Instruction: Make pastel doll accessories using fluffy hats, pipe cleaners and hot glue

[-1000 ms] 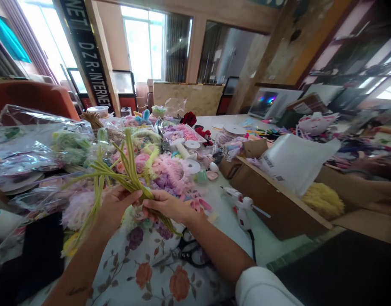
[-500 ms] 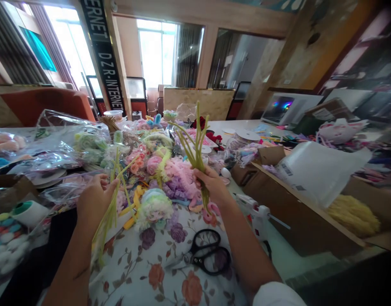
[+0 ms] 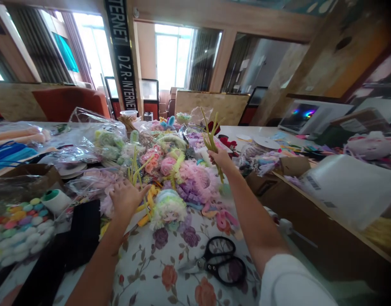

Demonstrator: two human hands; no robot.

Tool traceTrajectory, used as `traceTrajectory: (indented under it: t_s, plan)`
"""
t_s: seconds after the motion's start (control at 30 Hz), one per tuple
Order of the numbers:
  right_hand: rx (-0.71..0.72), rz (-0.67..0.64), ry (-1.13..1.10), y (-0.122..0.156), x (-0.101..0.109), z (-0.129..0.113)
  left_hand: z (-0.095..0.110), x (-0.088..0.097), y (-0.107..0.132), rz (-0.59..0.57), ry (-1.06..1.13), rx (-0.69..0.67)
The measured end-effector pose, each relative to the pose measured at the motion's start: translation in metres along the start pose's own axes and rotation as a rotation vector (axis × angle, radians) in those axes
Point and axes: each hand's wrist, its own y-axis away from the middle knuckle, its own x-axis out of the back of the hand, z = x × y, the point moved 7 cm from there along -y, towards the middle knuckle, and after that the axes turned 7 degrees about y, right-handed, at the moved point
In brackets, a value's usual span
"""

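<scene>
My right hand [image 3: 222,159] is closed round a bundle of thin yellow-green stems [image 3: 211,134], whose tips point up while the lower ends hang below the fist. To the left, my left hand [image 3: 127,197] reaches palm down over the pile with its fingers apart. More yellow-green stems [image 3: 136,170] stick up just beyond it, close to its thumb; whether they touch the hand is hard to see. A doll head with fluffy pastel trim [image 3: 170,210] lies between my hands. Nearer to me, black-handled scissors [image 3: 225,260] rest slightly open on the flowered cloth [image 3: 147,272].
Pastel trims and ribbons [image 3: 195,180] heap up in the middle. Pompoms [image 3: 26,225] and a white spool [image 3: 56,202] lie at left. A cardboard box [image 3: 297,212] with a white plastic bag [image 3: 351,187] stands at right, beside a partly hidden glue gun [image 3: 286,225].
My left hand has moved forward and its fingers have spread from the stems they pinched. The right hand, still round its bundle, has gone farther out. The view has shifted left.
</scene>
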Motion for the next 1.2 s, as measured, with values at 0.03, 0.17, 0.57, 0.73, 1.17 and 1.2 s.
traceTrajectory:
  t_s: [0.03,0.17,0.57,0.73,1.17,1.2]
  plan:
    - [0.005,-0.002,0.057,-0.009,-0.003,-0.003,0.000,-0.002,0.000,0.017,-0.001,0.007]
    - [0.065,0.015,0.269,-0.018,-0.014,-0.014,-0.006,-0.010,0.000,0.059,0.005,0.056]
    - [0.506,-0.317,0.088,0.152,-0.060,-0.073,-0.027,0.032,-0.013,-0.160,0.866,0.131]
    - [0.269,-0.607,-0.196,0.189,-0.088,-0.068,0.025,0.041,0.019,-0.615,1.733,0.161]
    - [-0.064,-0.371,-0.599,0.173,-0.093,-0.032,0.094,-0.018,0.085,-1.222,1.662,0.284]
    - [-0.052,-0.325,-0.584,0.171,-0.088,-0.032,0.094,-0.017,0.085,-1.232,1.653,0.297]
